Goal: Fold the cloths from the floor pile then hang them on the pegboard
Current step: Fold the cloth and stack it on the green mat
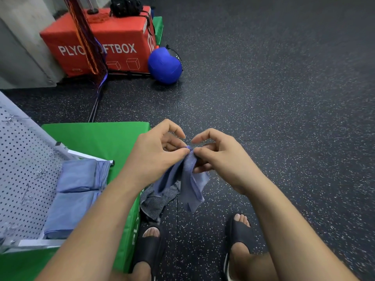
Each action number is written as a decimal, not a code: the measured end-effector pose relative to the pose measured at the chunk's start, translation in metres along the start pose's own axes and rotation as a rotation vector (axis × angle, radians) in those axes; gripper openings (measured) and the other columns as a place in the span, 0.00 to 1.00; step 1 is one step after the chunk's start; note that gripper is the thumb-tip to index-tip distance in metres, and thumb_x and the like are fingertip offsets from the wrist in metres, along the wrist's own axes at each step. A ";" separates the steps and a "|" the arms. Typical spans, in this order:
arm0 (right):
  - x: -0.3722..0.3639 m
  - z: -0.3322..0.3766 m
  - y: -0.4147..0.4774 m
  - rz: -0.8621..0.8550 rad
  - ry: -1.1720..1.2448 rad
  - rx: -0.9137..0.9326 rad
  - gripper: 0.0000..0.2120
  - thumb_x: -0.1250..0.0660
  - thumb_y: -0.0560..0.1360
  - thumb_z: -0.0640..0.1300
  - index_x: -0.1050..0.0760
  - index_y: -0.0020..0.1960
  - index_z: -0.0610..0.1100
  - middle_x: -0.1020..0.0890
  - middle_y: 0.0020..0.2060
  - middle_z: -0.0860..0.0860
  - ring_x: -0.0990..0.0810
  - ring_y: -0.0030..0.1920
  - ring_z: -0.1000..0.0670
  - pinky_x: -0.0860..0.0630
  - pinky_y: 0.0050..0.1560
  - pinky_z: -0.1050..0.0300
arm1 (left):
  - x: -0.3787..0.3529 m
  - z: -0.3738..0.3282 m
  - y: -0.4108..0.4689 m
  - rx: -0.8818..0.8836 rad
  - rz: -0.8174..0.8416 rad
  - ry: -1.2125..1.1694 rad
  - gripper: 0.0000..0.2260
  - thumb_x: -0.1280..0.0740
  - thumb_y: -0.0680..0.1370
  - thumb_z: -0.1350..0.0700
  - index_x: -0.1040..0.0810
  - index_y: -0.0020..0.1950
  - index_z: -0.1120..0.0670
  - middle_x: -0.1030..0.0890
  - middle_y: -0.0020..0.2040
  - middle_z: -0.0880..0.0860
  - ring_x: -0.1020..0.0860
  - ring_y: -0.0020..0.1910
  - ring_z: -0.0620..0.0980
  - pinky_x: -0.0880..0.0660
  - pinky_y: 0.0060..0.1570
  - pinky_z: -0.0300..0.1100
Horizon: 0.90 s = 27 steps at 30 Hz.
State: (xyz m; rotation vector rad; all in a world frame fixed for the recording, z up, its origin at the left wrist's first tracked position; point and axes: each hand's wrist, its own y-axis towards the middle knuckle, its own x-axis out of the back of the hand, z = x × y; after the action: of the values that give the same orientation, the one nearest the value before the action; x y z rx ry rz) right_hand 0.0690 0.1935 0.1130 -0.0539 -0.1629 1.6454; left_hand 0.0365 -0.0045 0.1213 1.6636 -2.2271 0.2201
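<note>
A blue cloth (192, 179) hangs in the air at the centre, pinched at its top corner by both hands. My left hand (158, 151) pinches it from the left, my right hand (219, 153) from the right, fingertips almost meeting. Below it a grey striped cloth (156, 201) lies crumpled on the floor beside the green box. Two folded blue cloths (81, 175) (69, 213) hang on the white pegboard (22, 159) at the left.
A green soft box (101, 136) stands left under the pegboard. A red plyo box (105, 39) with a black bag on top and a blue ball (164, 65) stand at the back left. My sandalled feet (239, 234) are on the speckled black floor.
</note>
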 end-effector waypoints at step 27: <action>0.010 0.002 0.005 -0.257 -0.421 0.352 0.07 0.26 0.79 0.47 0.23 0.44 0.49 0.19 0.40 0.53 0.23 0.39 0.55 0.26 0.43 0.55 | -0.012 -0.001 -0.002 -0.135 -0.050 0.043 0.19 0.21 0.73 0.50 0.25 0.59 0.44 0.15 0.54 0.47 0.17 0.51 0.49 0.21 0.49 0.51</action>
State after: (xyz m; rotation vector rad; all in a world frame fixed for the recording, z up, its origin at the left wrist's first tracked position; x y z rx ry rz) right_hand 0.0626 0.2029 0.1148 0.5627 -0.1889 1.3894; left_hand 0.0414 0.0057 0.1175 1.6248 -2.1170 0.0896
